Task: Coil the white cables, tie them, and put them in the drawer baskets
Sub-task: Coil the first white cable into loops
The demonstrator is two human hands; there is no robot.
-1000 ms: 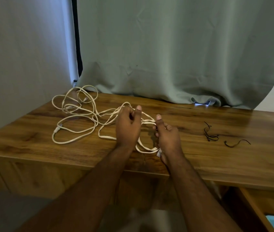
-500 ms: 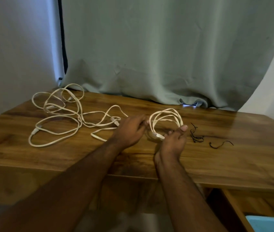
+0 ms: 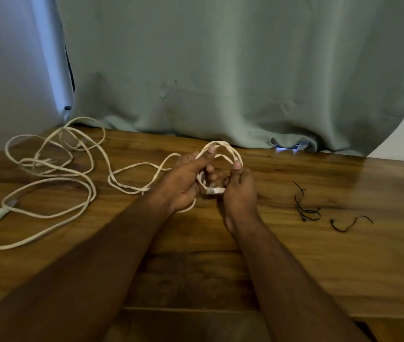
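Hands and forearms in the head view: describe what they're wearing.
Both forearms are bare up to the bottom edge of the picture; no sleeves show. The left hand and right hand wear no gloves, and no ring, watch or bracelet is visible on fingers or wrists. Fingernails look short and unpainted.

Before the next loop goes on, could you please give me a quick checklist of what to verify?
1. Left hand grips the coil: ok.
2. Right hand pinches the coil: ok.
3. Connector end tucked between the hands: ok.
4. Loose white cable free of knots: cannot tell.
5. Black ties on the table beside the right hand: ok.
6. Drawer baskets ready: cannot tell, out of view.
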